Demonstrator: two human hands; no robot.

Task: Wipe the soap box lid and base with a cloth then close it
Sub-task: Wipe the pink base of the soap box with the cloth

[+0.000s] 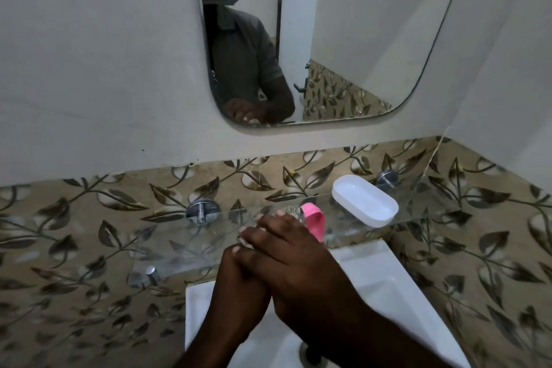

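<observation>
The soap box is in two parts. A clear piece, which I take for the clear lid (pixel 294 212), is up between both hands above the glass shelf (pixel 179 236), only its far edge showing past the fingertips. The pink cloth (pixel 313 222) sticks out beside it, on its right. The right hand (pixel 298 260) lies on top with its fingers curled over the clear lid and clamped on it. The left hand (pixel 239 287) is tucked under the right one with its fingers hidden, so I cannot tell what it grips. The white base (pixel 366 202) sits apart on the shelf to the right, hollow side up, touched by neither hand.

My reading is that the lid wipe is in hand and the base is not yet done. Next the cloth must go round the lid's inner and outer faces. Then the lid has to be set down or passed to one hand so that the base can be lifted, wiped and capped.

Below the hands is the white sink (pixel 388 293), behind them a leaf-patterned tiled wall (pixel 89 203), and above it a mirror (pixel 343 39)
</observation>
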